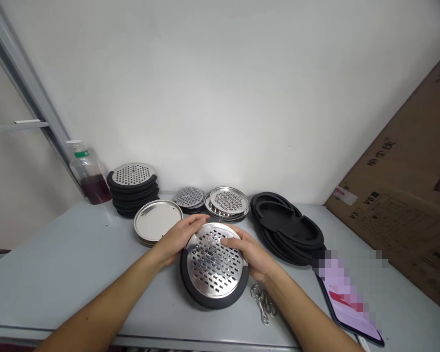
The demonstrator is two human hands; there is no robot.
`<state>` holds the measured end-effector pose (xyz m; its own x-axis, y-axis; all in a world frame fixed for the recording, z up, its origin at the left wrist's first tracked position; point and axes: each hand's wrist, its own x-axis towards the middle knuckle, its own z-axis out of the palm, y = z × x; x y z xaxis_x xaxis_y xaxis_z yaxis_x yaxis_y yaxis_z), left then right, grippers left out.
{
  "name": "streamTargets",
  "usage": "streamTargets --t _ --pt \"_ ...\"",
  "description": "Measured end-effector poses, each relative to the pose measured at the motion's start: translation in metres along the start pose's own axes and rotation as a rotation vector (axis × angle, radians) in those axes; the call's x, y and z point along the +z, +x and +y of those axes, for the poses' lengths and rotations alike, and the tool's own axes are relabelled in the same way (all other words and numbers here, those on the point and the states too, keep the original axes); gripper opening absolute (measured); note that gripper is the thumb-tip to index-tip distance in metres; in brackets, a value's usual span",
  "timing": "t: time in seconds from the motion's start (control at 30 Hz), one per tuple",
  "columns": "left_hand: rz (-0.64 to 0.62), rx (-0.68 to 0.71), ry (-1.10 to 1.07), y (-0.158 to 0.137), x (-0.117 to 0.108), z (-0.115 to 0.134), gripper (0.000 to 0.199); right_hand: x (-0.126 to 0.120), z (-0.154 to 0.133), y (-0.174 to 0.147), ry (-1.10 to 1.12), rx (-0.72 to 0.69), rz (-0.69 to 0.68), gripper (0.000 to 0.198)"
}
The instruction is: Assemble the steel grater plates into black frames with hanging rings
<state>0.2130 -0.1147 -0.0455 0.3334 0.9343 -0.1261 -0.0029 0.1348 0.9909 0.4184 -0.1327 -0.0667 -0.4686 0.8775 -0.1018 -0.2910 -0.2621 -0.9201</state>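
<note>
In front of me I hold a round metal grater plate (215, 261) with slotted holes, seated in a black holder (217, 302) that curves around its lower edge. My left hand (181, 238) grips the upper left rim, fingers over the top edge. On the upper right, my right hand (250, 250) wraps the rim with its thumb lying on the perforated face. A thin wire piece (220, 219) sticks up at the top edge; what it belongs to is unclear. Just left of my left hand lies a stack of plain shiny round plates (157, 221).
Behind are a stack of black-rimmed grater discs (133, 175), small grater discs (189, 197) and shiny perforated discs (229, 201). Black holders (289, 222) are piled right. Metal clips (262, 304), a phone (348, 298), a bottle of dark liquid (91, 173) and a cardboard box (407, 186) surround the space.
</note>
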Motion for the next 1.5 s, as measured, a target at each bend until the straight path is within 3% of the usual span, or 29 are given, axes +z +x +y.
streamTargets --t 0.17,0.3,0.5,0.87,1.27,1.5 --pt "-0.072 0.119 0.274 -0.012 -0.001 0.003 0.045 -0.001 -0.001 0.000 0.020 -0.019 0.026 0.042" --pt "-0.066 0.140 0.319 -0.010 0.003 -0.001 0.041 -0.002 0.003 0.005 0.020 -0.029 0.107 0.039" --pt "0.103 0.038 0.100 -0.009 0.011 -0.013 0.044 -0.002 0.007 0.008 0.004 -0.017 0.207 0.040" --pt "0.177 -0.122 -0.277 -0.010 0.025 -0.024 0.053 0.002 0.006 0.008 0.062 -0.018 0.216 0.041" --pt "0.195 -0.111 -0.409 -0.009 0.028 -0.029 0.034 0.001 0.011 0.011 0.139 -0.001 0.179 0.037" --pt "0.192 -0.080 -0.414 -0.010 0.027 -0.031 0.033 0.003 0.010 0.009 0.190 0.009 0.188 0.034"
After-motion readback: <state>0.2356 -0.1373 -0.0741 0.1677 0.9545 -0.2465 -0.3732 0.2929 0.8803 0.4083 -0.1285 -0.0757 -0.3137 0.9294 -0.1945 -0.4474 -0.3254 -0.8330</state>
